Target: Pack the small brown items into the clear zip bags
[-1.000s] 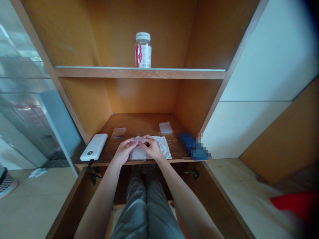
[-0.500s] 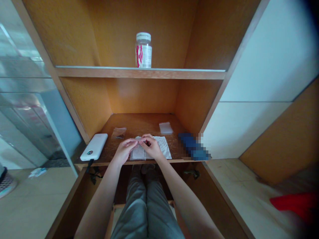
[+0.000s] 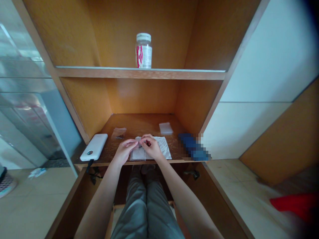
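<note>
My left hand (image 3: 125, 151) and my right hand (image 3: 151, 148) meet over the front of the lower shelf, fingertips close together. Both pinch the top edge of a small clear plastic bag (image 3: 138, 154), which extends below the fingers towards the shelf's front edge. Its contents are too faint to make out. Under and to the right of the bag lies a crumpled white paper tissue (image 3: 163, 147). Farther back on the left, another small clear bag (image 3: 119, 133) has dark bits inside. A stack of clear, whitish bags (image 3: 165, 128) lies behind my right hand.
A white power bank (image 3: 94, 147) with a black cable rests at the shelf's left. On the right is a dark blue object (image 3: 193, 147), partly blurred out. A white-capped clear bottle (image 3: 144, 53) stands on the upper shelf (image 3: 112, 72). Cabinet doors hang open below.
The fingertips have shifted slightly at the bag's top edge, and the pale strip between them shows less. Both hands stay in nearly the same place.
</note>
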A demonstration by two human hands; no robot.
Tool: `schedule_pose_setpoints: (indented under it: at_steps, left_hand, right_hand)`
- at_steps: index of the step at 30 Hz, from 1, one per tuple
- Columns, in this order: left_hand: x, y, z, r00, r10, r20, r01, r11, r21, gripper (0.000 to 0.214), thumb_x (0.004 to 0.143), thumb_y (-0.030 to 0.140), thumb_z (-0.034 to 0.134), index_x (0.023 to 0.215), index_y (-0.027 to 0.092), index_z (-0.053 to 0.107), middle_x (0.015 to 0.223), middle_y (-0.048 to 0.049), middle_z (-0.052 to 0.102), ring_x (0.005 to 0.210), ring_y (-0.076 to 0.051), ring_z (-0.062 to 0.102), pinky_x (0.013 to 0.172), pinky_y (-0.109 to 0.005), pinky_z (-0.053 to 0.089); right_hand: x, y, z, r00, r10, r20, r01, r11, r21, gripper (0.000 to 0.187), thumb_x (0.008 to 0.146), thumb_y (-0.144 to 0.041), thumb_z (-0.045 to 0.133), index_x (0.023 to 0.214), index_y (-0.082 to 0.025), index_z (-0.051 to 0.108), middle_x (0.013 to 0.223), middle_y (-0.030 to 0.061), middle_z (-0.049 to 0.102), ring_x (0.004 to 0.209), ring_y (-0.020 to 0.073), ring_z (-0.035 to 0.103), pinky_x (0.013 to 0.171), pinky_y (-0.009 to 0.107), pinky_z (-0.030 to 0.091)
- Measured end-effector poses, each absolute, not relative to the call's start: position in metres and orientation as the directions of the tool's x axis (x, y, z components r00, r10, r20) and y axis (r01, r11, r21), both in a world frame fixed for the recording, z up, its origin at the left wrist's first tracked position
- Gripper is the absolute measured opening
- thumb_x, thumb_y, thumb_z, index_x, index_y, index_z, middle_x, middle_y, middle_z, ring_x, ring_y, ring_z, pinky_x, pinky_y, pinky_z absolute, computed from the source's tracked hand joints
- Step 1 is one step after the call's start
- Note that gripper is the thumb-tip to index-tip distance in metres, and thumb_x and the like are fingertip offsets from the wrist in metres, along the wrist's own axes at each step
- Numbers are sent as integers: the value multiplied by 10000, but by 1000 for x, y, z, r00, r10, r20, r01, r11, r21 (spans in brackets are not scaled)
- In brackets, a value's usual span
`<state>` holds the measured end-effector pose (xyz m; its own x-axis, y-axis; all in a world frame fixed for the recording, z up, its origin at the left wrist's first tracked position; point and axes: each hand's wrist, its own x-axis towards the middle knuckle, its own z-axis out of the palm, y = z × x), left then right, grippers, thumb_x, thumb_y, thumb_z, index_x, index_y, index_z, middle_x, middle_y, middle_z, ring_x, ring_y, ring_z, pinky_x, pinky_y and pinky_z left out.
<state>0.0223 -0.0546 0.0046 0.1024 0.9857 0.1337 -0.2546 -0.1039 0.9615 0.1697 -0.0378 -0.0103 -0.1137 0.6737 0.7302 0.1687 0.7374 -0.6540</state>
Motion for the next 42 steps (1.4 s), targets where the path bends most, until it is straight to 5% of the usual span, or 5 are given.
schedule_pose_setpoints:
  at_steps: [19,42]
  left_hand:
    - [18,-52,3,77,989,127,-453,-79,888,224,646,274,693,796,114,652,845,-74,684,797,-187,641,825,-360,461]
    - [17,-50,2,123,984,130,-421,-67,904,231,686,284,648,836,108,661,880,-117,690,840,-225,644,837,-372,456]
  right_hand:
    - [171,-36,-12,-13,731,682,171,674,-719,191,829,-308,469,769,-188,605,837,50,574,800,144,545,708,263,437]
    - [170,-36,-11,25,724,690,192,674,-714,166,817,-219,444,739,-183,585,799,44,569,782,146,539,704,262,429]
